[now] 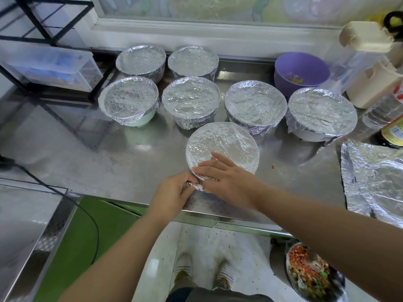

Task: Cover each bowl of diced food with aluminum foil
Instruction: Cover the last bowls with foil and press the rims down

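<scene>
I see the front bowl (222, 147) near the front edge of the steel tabletop (130, 162), its foil (235, 136) stretched over the top. The left hand (172, 192) pinches a crumpled fold of this foil at the near rim; the right hand (227, 178) lies flat on the cover, fingers straight, holding nothing. Six other covered bowls (191, 99) stand toward the back edge.

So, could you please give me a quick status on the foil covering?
Left hand pinches front bowl's foil at near rim; right hand flat on top. Six foiled bowls behind; purple bowl uncovered. Nothing in the way.
</scene>
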{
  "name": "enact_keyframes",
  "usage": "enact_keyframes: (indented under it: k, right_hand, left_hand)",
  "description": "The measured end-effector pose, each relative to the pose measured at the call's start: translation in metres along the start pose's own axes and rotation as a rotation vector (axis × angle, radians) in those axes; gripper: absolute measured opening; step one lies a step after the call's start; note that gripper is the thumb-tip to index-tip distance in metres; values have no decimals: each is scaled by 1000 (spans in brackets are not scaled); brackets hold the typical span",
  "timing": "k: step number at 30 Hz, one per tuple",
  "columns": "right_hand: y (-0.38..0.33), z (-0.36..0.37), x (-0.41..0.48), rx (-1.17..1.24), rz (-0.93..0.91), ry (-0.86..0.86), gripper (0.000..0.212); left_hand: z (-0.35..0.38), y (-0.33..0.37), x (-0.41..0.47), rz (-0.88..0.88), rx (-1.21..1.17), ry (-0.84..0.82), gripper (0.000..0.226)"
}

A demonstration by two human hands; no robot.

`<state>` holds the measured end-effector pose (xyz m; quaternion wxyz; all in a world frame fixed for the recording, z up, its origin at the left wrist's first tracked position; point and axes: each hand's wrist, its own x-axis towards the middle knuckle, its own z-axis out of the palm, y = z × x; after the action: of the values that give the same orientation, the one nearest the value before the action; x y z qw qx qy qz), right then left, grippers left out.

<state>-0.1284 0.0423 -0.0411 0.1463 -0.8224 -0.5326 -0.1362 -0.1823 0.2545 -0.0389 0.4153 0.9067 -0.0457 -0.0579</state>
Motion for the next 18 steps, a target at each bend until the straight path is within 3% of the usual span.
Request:
enact_keyframes:
  k: [5,9,14,16,18]
  right_hand:
    - [-1,-4,2,-22,-18,-14,30]
    - [-1,-1,2,-21,-18,-4,33]
    - [1,-4,1,42,29,-40,19]
    - [5,-15,5,135,141,-19,36]
    - [18,-32,15,194,367,71,48]
  left_hand:
    - [0,5,7,-108,-39,-21,45]
    - [0,7,9,-188,-116,-13,41]
    - [3,18,9,-367,-270,184,26]
    - [10,20,8,-502,-446,254,20]
    - [21,25,7,-652,-715,320,10]
